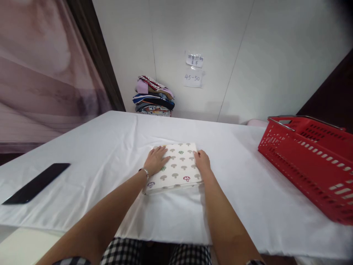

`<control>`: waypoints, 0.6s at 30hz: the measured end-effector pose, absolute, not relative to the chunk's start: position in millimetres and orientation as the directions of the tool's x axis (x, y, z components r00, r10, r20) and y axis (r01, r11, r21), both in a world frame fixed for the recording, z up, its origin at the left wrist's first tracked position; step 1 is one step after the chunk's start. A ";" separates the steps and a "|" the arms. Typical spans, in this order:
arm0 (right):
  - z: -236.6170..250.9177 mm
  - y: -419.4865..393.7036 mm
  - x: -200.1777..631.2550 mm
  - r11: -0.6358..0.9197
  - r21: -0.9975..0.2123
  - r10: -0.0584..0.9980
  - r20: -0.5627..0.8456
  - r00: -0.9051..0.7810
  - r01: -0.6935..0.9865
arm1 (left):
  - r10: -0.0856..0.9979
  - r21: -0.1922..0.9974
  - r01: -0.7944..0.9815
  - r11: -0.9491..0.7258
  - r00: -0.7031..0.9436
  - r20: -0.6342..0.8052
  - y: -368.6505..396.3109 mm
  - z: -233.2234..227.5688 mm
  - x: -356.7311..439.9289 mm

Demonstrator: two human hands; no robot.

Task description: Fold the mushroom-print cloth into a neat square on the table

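A folded white cloth printed with grey, green, red and purple mushrooms lies in the middle of the table. My left hand, with a bracelet at its wrist, rests flat on the cloth's left part, fingers spread. At the opposite side, my right hand grips the right edge, its thumb on top and its other fingers curled at the border. The layers show along the near edge, which is slightly uneven.
A white sheet covers the table. To the right stands a red plastic basket with metal handles. A flat black object lies at the left. Against the wall is a stack of folded fabrics, left of two paper notes.
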State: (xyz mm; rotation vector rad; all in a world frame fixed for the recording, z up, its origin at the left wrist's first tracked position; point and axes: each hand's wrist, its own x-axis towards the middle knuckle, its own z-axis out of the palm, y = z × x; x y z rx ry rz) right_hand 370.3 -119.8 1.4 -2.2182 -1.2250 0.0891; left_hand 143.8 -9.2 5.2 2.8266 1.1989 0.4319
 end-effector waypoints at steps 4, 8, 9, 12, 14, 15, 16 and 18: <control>3.2 -120.1 368.6 -0.402 -0.560 0.787 0.194 0.586 0.725 | 0.718 0.146 0.707 -0.692 0.654 0.237 -9.6 6.7 144.4; 3.8 -118.7 367.5 -0.430 -0.514 0.804 0.155 0.574 0.742 | 0.728 0.142 0.717 -0.682 0.648 0.224 -10.9 9.0 144.9; 3.6 -118.6 367.4 -0.433 -0.504 0.808 0.150 0.570 0.747 | 0.730 0.140 0.720 -0.680 0.647 0.220 -11.2 9.4 145.0; 2.5 -119.3 367.1 -0.427 -0.493 0.820 0.142 0.554 0.758 | 0.733 0.130 0.725 -0.676 0.645 0.215 -12.2 10.5 145.2; 1.5 -120.0 366.9 -0.417 -0.499 0.828 0.137 0.544 0.760 | 0.736 0.121 0.729 -0.673 0.644 0.209 -12.7 11.2 145.5; 1.0 -120.2 366.7 -0.411 -0.502 0.830 0.138 0.540 0.761 | 0.737 0.117 0.731 -0.673 0.645 0.203 -12.9 11.6 145.7; 0.7 -120.2 366.5 -0.407 -0.505 0.831 0.141 0.538 0.761 | 0.738 0.114 0.733 -0.671 0.645 0.197 -13.1 11.9 146.0; 0.4 -119.8 366.1 -0.402 -0.512 0.832 0.141 0.536 0.759 | 0.741 0.109 0.736 -0.668 0.643 0.193 -13.1 12.2 146.4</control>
